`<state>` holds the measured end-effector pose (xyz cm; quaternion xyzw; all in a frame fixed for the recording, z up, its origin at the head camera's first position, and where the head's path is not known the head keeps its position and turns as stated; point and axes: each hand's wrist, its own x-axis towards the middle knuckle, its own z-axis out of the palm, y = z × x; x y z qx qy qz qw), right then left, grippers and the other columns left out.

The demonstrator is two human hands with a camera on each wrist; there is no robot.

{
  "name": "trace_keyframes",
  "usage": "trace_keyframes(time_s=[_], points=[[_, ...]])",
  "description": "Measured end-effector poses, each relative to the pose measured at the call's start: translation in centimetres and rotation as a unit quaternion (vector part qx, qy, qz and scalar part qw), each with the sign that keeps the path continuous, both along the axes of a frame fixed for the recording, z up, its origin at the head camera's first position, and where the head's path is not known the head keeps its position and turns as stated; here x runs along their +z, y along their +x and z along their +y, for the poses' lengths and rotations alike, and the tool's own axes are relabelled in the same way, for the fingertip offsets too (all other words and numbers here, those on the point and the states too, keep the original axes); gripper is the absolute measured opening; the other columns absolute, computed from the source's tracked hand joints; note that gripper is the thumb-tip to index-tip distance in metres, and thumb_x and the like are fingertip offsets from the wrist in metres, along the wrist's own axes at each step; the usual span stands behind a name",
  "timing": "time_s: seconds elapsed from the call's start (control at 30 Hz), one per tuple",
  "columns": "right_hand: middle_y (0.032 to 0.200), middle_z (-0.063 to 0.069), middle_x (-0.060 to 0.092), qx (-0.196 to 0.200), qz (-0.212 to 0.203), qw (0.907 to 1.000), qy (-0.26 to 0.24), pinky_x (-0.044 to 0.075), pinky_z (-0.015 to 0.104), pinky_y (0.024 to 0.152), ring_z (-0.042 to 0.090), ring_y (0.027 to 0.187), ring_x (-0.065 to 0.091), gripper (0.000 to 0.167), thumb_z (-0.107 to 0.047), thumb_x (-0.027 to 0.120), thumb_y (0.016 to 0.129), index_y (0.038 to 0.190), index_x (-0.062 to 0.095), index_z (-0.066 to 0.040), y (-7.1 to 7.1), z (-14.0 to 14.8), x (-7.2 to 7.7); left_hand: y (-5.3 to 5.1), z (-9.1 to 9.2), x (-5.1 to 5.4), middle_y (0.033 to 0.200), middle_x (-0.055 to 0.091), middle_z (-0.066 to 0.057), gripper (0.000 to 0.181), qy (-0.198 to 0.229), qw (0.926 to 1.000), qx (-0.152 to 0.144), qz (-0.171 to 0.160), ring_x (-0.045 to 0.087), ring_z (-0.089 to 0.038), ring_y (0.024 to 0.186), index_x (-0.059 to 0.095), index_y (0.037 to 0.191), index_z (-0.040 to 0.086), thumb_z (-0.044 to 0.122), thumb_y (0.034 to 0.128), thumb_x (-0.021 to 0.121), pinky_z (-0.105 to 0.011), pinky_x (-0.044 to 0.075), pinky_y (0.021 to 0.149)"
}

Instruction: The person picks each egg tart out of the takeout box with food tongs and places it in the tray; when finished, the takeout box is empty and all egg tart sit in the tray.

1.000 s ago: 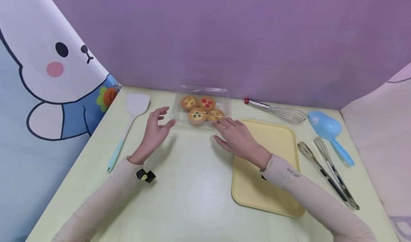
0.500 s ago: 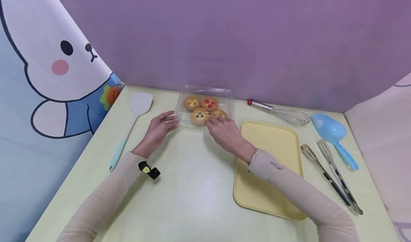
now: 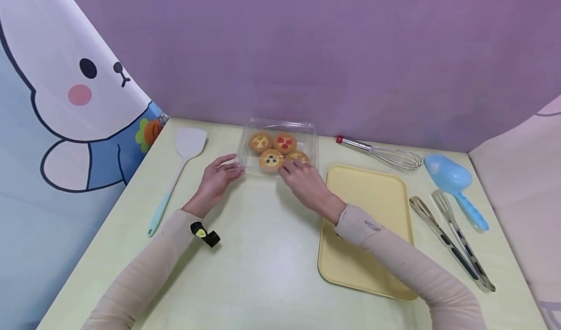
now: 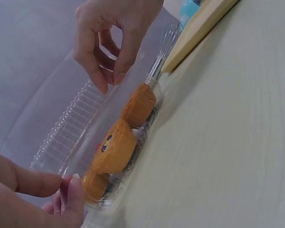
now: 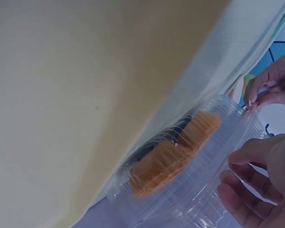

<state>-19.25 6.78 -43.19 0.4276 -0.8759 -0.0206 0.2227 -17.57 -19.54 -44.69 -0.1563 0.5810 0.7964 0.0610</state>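
A clear plastic clamshell box sits at the back of the table, holding several small round fruit-topped pastries. My left hand is at the box's front left corner. In the left wrist view, its thumb and forefinger pinch the rim there. My right hand reaches to the middle of the front edge, its bent fingers and thumb pinching the rim. The right wrist view shows the right hand's fingertips at the clear edge, beside the pastries' orange sides. The lid looks closed.
A yellow tray lies right of the box, partly under my right forearm. Behind it is a whisk. Farther right are a blue scoop and metal tongs. A white spatula lies on the left. A purple backdrop rises behind.
Both hands have come in to the box: the left moved right onto its corner, the right moved left along the front edge and closed its fingers. During the last half second little has moved.
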Motion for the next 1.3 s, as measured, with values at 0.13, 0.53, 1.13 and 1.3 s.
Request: trace_keyframes(time_s=[0.13, 0.53, 1.13, 1.3], points=[[0.108, 0.009, 0.074, 0.012, 0.005, 0.9999, -0.003, 0.060, 0.030, 0.061, 0.024, 0.088, 0.070, 0.023, 0.005, 0.066, 0.093, 0.111, 0.074, -0.007, 0.4, 0.0, -0.2, 0.4, -0.1, -0.1, 0.091, 0.068, 0.002, 0.056, -0.003, 1.0000, 0.003, -0.001, 0.073, -0.008, 0.086, 0.042, 0.149, -0.004, -0.014, 0.0965, 0.057, -0.021, 0.061, 0.091], [0.107, 0.008, 0.074, 0.029, 0.025, 0.9991, -0.019, 0.060, 0.029, 0.060, 0.023, 0.089, 0.071, 0.018, 0.000, 0.068, 0.094, 0.109, 0.073, -0.009, 1.9, 0.2, -0.3, 1.6, -0.2, 0.0, 0.080, 0.071, 0.007, 0.054, -0.020, 0.9994, 0.004, -0.029, 0.071, -0.003, 0.078, 0.045, 0.145, -0.006, -0.013, 0.0947, 0.062, -0.015, 0.059, 0.079], [0.109, 0.006, 0.073, 0.026, 0.052, 0.9981, -0.022, 0.063, 0.032, 0.069, 0.023, 0.095, 0.072, 0.019, -0.002, 0.071, 0.092, 0.108, 0.073, -0.012, 2.2, 0.1, 0.2, 1.7, -0.6, -0.3, 0.084, 0.071, 0.005, 0.050, -0.057, 0.9973, -0.027, -0.038, 0.069, -0.003, 0.082, 0.046, 0.142, -0.003, -0.010, 0.0954, 0.064, -0.015, 0.058, 0.079], [0.109, 0.006, 0.073, 0.027, 0.072, 0.9969, -0.016, 0.062, 0.029, 0.066, 0.021, 0.093, 0.071, 0.021, 0.000, 0.073, 0.090, 0.108, 0.072, -0.011, 2.3, 0.1, 0.6, 1.5, -0.5, -0.2, 0.085, 0.070, 0.006, 0.051, -0.066, 0.9967, -0.030, -0.036, 0.068, -0.003, 0.083, 0.043, 0.144, -0.004, -0.010, 0.0970, 0.060, -0.015, 0.057, 0.078]])
